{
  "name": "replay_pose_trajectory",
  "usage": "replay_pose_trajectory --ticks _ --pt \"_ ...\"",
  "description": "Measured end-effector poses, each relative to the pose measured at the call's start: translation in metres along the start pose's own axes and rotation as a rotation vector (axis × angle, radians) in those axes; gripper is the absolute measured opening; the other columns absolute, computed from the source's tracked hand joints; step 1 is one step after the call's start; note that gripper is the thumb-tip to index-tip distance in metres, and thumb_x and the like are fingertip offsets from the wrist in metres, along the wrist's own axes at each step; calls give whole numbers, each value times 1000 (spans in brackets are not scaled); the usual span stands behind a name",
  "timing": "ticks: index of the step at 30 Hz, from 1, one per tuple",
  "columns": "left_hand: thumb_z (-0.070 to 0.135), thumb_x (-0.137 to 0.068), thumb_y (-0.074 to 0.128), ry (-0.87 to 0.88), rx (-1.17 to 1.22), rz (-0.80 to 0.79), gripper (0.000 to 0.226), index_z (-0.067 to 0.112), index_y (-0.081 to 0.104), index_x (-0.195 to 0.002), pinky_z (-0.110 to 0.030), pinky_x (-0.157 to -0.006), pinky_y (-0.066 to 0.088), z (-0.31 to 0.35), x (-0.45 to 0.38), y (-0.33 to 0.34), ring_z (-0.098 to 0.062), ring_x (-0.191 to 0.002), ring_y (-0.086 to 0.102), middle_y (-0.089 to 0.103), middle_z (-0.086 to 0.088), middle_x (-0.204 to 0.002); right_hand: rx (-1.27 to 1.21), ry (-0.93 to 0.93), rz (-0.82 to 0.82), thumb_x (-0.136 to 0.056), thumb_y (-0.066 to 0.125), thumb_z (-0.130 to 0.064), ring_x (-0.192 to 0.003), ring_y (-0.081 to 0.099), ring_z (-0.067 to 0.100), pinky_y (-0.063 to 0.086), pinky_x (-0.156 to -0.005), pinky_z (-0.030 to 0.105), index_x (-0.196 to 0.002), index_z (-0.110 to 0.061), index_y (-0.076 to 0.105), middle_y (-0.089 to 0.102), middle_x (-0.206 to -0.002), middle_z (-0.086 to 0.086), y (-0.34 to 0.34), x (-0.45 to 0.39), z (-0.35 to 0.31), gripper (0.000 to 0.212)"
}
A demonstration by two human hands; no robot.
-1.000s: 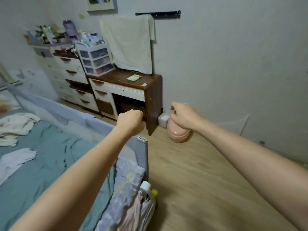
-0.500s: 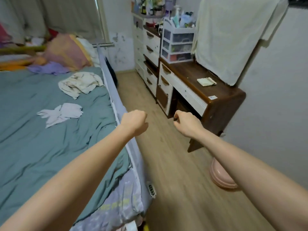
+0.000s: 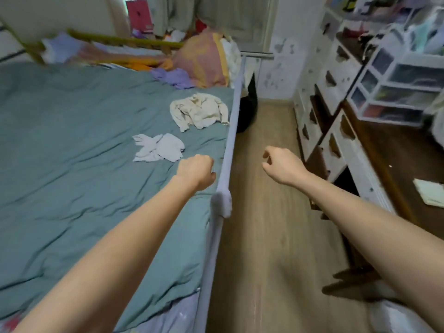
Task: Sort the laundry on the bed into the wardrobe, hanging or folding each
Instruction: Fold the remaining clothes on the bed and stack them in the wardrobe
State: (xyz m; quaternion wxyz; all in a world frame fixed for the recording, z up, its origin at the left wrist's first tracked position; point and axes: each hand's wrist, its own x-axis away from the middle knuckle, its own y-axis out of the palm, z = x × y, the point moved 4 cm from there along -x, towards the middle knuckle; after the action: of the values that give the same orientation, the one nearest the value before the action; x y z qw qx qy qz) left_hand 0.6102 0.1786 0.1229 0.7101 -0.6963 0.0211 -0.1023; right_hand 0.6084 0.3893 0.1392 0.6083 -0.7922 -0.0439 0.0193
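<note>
Two garments — a cream top (image 3: 199,111) and a white piece (image 3: 158,148) — lie loose mid-frame on the bed (image 3: 72,164), awaiting sorting, while left hand (image 3: 195,170) and right hand (image 3: 282,165) hover with each grip curled, empty.

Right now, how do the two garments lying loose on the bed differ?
The cream garment is bigger and thicker-looking; the white garment is smaller and thinner. The cream garment lies farther up the bed, the white garment nearer the left hand. Both are crumpled, unfolded, untouched on the teal bedspread.
</note>
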Motion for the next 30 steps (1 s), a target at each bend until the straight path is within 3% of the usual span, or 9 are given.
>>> replay_pose_trajectory --ticks 6,13,23,30 --pt "31 -94 48 -401 16 -119 34 17 56 -124 -33 -88 42 -78 -48 22 -28 -117 54 57 -7 -128 -18 -237 -77 -90 49 -23 -105 59 34 49 -81 37 -114 -12 56 64 -115 12 26 -148 -12 28" --pt "34 -94 49 -802 126 -110 37 16 56 -125 -35 -89 43 -141 -113 9 -30 -115 55 58 -9 -126 18 -495 -191 -90 48 -21 -110 56 32 45 -85 36 -119 -10 54 61 -119 14 30 -300 -55 31" --pt "33 -92 51 -1104 326 -151 34 15 59 -119 -34 -86 42 -256 -190 65 -29 -115 54 60 -8 -124 90 -734 -399 -88 49 -21 -110 56 33 47 -89 37 -119 -10 56 63 -117 15 128 -480 -166 34" --pt "33 -95 49 -1217 447 -223 38 13 54 -127 -35 -95 43 -333 -263 113 -29 -123 51 55 -10 -133 214 -822 -556 -92 48 -23 -113 55 29 45 -89 35 -122 -10 54 62 -119 12 214 -591 -239 33"
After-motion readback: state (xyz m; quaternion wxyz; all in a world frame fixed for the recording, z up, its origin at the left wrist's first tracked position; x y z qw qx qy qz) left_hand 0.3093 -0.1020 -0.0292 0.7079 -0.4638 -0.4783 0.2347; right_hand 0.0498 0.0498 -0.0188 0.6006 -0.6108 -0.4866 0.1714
